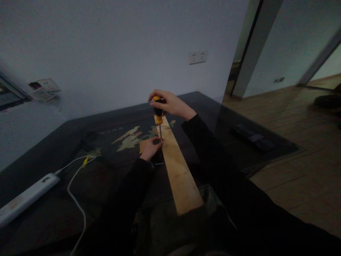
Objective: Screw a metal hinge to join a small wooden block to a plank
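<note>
In my right hand (170, 103) is a yellow and black screwdriver (158, 110), gripped by its handle and held upright with the shaft pointing down. Its tip meets a long pale wooden board (179, 170) close to the board's left edge. My left hand (151, 147) is closed in a pinch around the tip, resting against the board; whatever lies between those fingertips is too small to make out. Just below that hand, a few small metal pieces that look like screws (158, 163) lie on the dark table (106, 185).
A white power strip (29, 197) with a white cable (77, 201) occupies the table's left side. On the right lies a dark flat object (252, 137). The board's near end juts past the table's front edge. Behind stands a wall with a socket (197, 57).
</note>
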`<state>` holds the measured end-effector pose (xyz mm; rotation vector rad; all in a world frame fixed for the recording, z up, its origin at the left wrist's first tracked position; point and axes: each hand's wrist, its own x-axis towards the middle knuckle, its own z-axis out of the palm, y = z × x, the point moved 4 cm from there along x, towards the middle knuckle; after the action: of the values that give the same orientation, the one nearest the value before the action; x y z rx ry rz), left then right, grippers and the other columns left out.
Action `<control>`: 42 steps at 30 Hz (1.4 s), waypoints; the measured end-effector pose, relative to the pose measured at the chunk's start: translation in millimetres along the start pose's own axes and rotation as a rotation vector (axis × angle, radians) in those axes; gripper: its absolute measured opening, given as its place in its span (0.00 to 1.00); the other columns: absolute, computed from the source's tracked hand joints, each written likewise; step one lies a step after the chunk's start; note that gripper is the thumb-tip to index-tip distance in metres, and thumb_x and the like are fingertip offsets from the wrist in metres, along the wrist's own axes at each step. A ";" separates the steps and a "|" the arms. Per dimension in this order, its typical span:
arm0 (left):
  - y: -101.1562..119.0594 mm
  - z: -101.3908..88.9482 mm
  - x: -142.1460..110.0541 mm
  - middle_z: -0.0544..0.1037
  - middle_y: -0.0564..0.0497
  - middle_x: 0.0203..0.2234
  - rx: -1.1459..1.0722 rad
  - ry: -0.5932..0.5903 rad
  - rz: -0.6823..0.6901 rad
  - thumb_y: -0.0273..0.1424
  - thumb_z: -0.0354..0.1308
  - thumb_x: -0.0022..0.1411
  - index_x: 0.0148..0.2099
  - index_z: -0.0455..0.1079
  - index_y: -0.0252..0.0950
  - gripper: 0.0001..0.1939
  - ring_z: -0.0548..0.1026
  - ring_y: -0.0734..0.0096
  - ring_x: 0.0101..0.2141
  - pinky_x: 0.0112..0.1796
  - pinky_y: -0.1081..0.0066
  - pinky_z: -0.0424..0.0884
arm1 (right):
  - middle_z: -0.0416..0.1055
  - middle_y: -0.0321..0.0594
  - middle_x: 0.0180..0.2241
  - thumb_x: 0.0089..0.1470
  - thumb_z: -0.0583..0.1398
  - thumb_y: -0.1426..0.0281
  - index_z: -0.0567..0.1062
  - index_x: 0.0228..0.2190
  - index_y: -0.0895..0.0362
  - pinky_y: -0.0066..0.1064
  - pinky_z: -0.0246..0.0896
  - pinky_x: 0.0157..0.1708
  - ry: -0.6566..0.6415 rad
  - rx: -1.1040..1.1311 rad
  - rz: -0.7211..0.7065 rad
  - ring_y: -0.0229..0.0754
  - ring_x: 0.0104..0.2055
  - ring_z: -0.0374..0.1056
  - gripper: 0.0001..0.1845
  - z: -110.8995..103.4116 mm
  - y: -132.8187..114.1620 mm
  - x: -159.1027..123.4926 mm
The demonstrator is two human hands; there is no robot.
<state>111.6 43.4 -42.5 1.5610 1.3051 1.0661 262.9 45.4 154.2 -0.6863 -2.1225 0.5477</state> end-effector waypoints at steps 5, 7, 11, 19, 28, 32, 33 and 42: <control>0.3 -0.6 -1.4 0.79 0.45 0.39 0.016 0.014 0.012 0.31 0.63 0.51 0.37 0.74 0.34 0.09 0.77 0.65 0.38 0.43 0.64 0.73 | 0.64 0.36 0.31 0.56 0.58 0.66 0.67 0.33 0.56 0.31 0.61 0.37 0.123 -0.134 0.012 0.38 0.35 0.58 0.06 1.4 5.5 5.3; 0.9 -1.0 -2.1 0.80 0.45 0.38 0.024 0.021 0.026 0.31 0.63 0.51 0.37 0.74 0.34 0.09 0.76 0.65 0.38 0.43 0.63 0.73 | 0.63 0.36 0.31 0.57 0.57 0.68 0.67 0.35 0.56 0.30 0.60 0.36 0.089 -0.091 0.019 0.37 0.34 0.58 0.05 0.9 5.0 4.7; 2.8 -1.0 -3.3 0.80 0.45 0.39 0.031 0.021 0.028 0.30 0.62 0.52 0.36 0.74 0.35 0.08 0.77 0.65 0.38 0.45 0.63 0.72 | 0.61 0.35 0.32 0.56 0.54 0.75 0.67 0.43 0.55 0.28 0.60 0.32 -0.049 0.029 0.034 0.36 0.33 0.58 0.12 0.4 -0.2 0.4; 5.7 -0.1 -4.2 0.80 0.45 0.39 0.031 -0.001 0.031 0.29 0.61 0.52 0.37 0.74 0.34 0.08 0.76 0.64 0.40 0.47 0.63 0.70 | 0.64 0.37 0.32 0.53 0.60 0.68 0.68 0.32 0.56 0.35 0.57 0.42 0.150 -0.244 -0.031 0.41 0.37 0.58 0.06 3.5 1.7 5.8; 0.3 -0.4 -1.0 0.79 0.45 0.39 0.007 -0.001 0.053 0.30 0.63 0.52 0.37 0.74 0.34 0.09 0.76 0.63 0.41 0.48 0.62 0.70 | 0.63 0.36 0.33 0.53 0.54 0.78 0.66 0.45 0.56 0.29 0.56 0.36 -0.048 -0.096 -0.005 0.37 0.34 0.58 0.17 7.7 -2.5 1.0; -2.1 -0.3 0.0 0.80 0.45 0.38 -0.006 0.009 0.043 0.30 0.64 0.51 0.37 0.74 0.33 0.09 0.76 0.63 0.41 0.48 0.62 0.69 | 0.65 0.37 0.34 0.54 0.56 0.74 0.68 0.42 0.56 0.31 0.55 0.37 -0.015 -0.131 -0.022 0.38 0.35 0.59 0.12 7.0 -2.1 1.4; -2.1 -0.3 0.2 0.80 0.45 0.38 -0.011 0.011 0.045 0.30 0.64 0.51 0.36 0.74 0.33 0.09 0.76 0.63 0.41 0.49 0.62 0.69 | 0.66 0.37 0.34 0.54 0.57 0.73 0.69 0.40 0.56 0.32 0.55 0.38 0.006 -0.164 -0.028 0.39 0.36 0.59 0.10 7.0 -1.2 2.1; 0.6 -0.2 -0.9 0.79 0.44 0.39 -0.005 -0.003 0.038 0.29 0.62 0.52 0.37 0.73 0.33 0.08 0.76 0.63 0.40 0.48 0.61 0.69 | 0.68 0.42 0.37 0.56 0.57 0.70 0.69 0.38 0.57 0.34 0.54 0.41 0.068 -0.267 0.007 0.41 0.39 0.60 0.07 5.9 1.7 3.3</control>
<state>111.4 42.5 -41.9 1.5890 1.2736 1.0894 256.9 47.9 151.7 -0.8480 -2.1502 0.2414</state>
